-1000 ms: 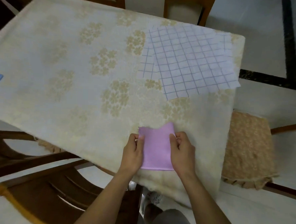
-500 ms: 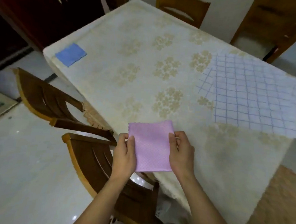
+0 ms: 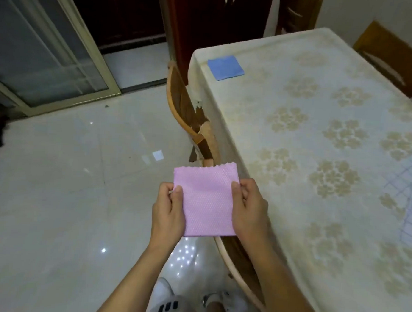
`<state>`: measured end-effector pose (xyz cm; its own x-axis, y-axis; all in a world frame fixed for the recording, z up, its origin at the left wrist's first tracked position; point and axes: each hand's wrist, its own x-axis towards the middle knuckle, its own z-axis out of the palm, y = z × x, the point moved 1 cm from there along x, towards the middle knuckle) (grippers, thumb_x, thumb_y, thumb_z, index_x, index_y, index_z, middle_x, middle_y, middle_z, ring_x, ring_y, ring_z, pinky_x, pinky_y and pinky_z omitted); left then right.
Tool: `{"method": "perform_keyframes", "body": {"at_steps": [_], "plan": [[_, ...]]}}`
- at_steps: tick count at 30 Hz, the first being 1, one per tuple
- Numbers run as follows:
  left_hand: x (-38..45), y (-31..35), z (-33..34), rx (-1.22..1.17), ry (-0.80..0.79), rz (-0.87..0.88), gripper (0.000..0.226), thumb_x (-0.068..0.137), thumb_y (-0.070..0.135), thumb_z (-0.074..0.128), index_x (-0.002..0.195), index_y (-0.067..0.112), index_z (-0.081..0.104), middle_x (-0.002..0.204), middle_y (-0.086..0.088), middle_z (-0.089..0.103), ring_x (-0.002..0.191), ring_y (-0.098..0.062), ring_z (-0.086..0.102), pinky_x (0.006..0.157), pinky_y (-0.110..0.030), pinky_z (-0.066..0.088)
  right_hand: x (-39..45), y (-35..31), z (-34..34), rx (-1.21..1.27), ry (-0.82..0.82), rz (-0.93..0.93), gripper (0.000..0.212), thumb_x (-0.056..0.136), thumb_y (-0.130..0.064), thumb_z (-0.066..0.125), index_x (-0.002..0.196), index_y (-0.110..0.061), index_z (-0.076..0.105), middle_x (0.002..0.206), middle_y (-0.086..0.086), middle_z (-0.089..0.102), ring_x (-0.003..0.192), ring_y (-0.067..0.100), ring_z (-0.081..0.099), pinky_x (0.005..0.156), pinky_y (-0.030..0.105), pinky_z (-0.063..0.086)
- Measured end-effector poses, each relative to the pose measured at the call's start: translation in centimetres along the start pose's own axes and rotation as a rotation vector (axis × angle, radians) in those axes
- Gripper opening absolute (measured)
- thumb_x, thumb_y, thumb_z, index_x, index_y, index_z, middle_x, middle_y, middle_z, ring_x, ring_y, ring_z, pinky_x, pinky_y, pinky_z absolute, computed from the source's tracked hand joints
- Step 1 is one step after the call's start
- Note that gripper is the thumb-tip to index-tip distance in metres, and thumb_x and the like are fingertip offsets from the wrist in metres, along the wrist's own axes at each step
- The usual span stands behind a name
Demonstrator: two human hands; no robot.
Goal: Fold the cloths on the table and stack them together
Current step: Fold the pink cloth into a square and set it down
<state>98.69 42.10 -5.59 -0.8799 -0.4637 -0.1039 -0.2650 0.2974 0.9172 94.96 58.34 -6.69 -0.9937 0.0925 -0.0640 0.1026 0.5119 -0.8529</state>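
Folded pink cloth (image 3: 207,201): pinched at both sides by left hand (image 3: 170,208) and right hand (image 3: 249,207), beside the table (image 3: 319,161); folded blue cloth (image 3: 225,67) on its far corner.

Both forearms are bare, with no sleeves, and no watch or ring shows on the left hand (image 3: 168,211) or the right hand (image 3: 248,211). At the bottom edge the person wears white shoes (image 3: 168,301), and the left one has short black stripes on top
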Motion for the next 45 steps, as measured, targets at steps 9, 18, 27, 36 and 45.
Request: {"method": "perform_keyframes", "body": {"at_steps": [9,18,27,36,45], "plan": [[1.4,-5.1,-12.9,-0.074,0.185,-0.084,0.023,0.105,0.024,0.042,0.083,0.016,0.045,0.066,0.005,0.044,0.056,-0.003,0.04,0.054,-0.022,0.031,-3.7,-7.5,11.2,-0.049,-0.133,-0.136,0.02,0.103,-0.042,0.044,0.096,-0.026,0.054,0.075,-0.006,0.06,0.066,0.009,0.059,0.056,0.035,0.05],[2.3,-9.5,-22.2,-0.123,0.248,-0.125,0.024,0.103,0.027,0.046,0.081,0.016,0.045,0.06,0.008,0.04,0.052,-0.004,0.035,0.05,-0.021,0.028,-7.7,-13.5,19.0,-0.036,-0.201,-0.211,0.015,0.103,-0.029,0.049,0.093,-0.019,0.055,0.072,-0.008,0.055,0.066,0.003,0.053,0.056,0.009,0.037],[3.4,-11.8,-26.6,-0.102,0.352,-0.191,0.028,0.103,0.033,0.044,0.08,0.018,0.043,0.058,0.01,0.036,0.051,-0.006,0.032,0.05,-0.024,0.026,-7.7,-16.1,24.2,-0.057,-0.293,-0.204,0.015,0.103,-0.031,0.048,0.097,-0.02,0.057,0.074,-0.005,0.058,0.066,0.009,0.055,0.055,0.021,0.038],[8.3,-11.0,-27.6,-0.095,0.423,-0.182,0.028,0.103,0.031,0.044,0.077,0.021,0.042,0.05,0.013,0.037,0.048,-0.004,0.034,0.047,-0.021,0.025,-3.3,-18.1,27.8,-0.076,-0.348,-0.219,0.016,0.103,-0.033,0.047,0.098,-0.02,0.055,0.076,-0.007,0.056,0.066,0.007,0.056,0.058,0.006,0.041],[19.2,-7.3,-25.4,-0.064,0.476,-0.183,0.025,0.103,0.028,0.045,0.079,0.02,0.046,0.05,0.013,0.037,0.047,-0.004,0.037,0.047,-0.02,0.028,8.3,-20.6,30.8,-0.008,-0.375,-0.222,0.017,0.103,-0.035,0.047,0.096,-0.021,0.054,0.071,-0.005,0.057,0.061,0.008,0.054,0.049,0.013,0.038]]}}
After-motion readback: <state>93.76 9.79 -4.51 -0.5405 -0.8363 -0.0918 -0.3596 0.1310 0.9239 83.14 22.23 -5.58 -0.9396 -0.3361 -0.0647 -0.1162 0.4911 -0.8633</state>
